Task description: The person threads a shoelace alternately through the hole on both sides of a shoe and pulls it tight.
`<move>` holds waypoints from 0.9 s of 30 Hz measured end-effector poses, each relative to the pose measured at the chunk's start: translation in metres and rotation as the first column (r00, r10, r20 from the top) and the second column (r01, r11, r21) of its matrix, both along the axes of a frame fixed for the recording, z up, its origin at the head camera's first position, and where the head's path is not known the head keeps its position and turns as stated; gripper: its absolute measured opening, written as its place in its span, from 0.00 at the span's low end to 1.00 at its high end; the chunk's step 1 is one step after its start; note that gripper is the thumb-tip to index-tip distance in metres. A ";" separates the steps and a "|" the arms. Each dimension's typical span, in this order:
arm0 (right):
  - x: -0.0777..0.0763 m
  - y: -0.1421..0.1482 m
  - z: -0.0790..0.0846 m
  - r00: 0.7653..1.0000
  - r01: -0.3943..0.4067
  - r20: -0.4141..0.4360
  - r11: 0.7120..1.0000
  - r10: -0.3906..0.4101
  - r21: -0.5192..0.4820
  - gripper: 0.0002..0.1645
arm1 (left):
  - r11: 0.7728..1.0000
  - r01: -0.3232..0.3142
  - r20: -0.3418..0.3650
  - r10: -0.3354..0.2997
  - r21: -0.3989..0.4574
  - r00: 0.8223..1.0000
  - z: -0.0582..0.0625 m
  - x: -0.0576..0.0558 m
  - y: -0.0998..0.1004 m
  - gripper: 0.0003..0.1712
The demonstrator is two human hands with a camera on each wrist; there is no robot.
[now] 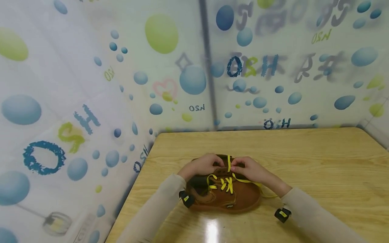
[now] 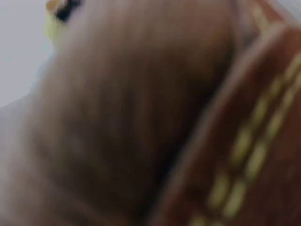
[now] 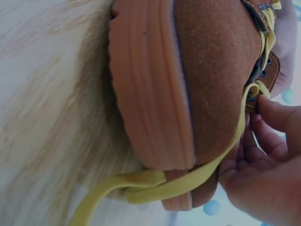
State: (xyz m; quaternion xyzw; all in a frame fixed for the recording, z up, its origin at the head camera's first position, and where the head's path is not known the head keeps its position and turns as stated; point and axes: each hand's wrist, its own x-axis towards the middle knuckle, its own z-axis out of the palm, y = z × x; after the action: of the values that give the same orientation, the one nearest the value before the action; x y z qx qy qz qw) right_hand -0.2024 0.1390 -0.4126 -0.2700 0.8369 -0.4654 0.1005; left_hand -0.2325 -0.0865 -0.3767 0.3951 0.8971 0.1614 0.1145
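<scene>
A brown suede shoe (image 1: 243, 197) with yellow stitching and a tan rubber sole lies on the table, toe to the right. Its yellow shoelace (image 1: 229, 185) crosses part of the eyelets, and a loose length trails past the toe. My right hand (image 1: 250, 170) pinches the lace at the end eyelet of the far flap (image 3: 275, 70), thumb in front and fingers behind. Over the shoe's opening, my left hand (image 1: 205, 165) curls at the same flap and grips it; its fingertips are partly hidden. The left wrist view is mostly blurred hand beside stitched brown leather (image 2: 268, 155).
Beyond the shoe, part of another sole (image 3: 176, 190) shows in the right wrist view. The wooden table (image 1: 319, 162) extends to both sides. Patterned curtains (image 1: 170, 77) with blue and green dots hang behind it and along the left.
</scene>
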 end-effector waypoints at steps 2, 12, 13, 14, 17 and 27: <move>-0.001 -0.002 0.001 1.000 0.010 0.000 1.000 -0.010 0.025 0.09 | 0.996 -0.067 -0.182 0.054 -0.062 0.982 0.004 0.008 -0.001 0.09; -0.007 -0.006 0.006 0.998 0.060 0.019 0.992 -0.062 0.110 0.09 | 0.980 -0.183 -0.084 0.189 0.073 0.978 0.002 0.020 -0.019 0.11; -0.006 -0.006 0.007 0.998 0.064 0.018 0.992 -0.067 0.109 0.09 | 0.975 -0.180 -0.004 0.182 0.131 0.983 0.000 0.019 -0.021 0.11; -0.006 -0.006 0.008 0.998 0.066 0.017 0.992 -0.068 0.108 0.09 | 0.968 -0.181 0.054 0.174 0.175 0.983 -0.001 0.017 -0.022 0.12; -0.006 -0.006 0.010 0.998 0.063 0.016 0.992 -0.066 0.106 0.09 | 0.947 -0.208 0.149 0.175 0.247 0.973 0.000 0.014 -0.023 0.15; -0.004 -0.011 0.015 0.994 0.069 0.077 0.987 -0.081 0.144 0.09 | 0.877 -0.278 0.106 0.257 0.393 0.960 0.010 0.017 -0.034 0.23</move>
State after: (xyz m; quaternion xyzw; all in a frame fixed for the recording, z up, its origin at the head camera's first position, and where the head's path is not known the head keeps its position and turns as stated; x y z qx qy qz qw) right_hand -0.2060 0.1283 -0.3980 -0.2112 0.8724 -0.4193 0.1361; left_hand -0.2152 -0.1210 -0.3664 0.2781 0.8871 0.3672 0.0295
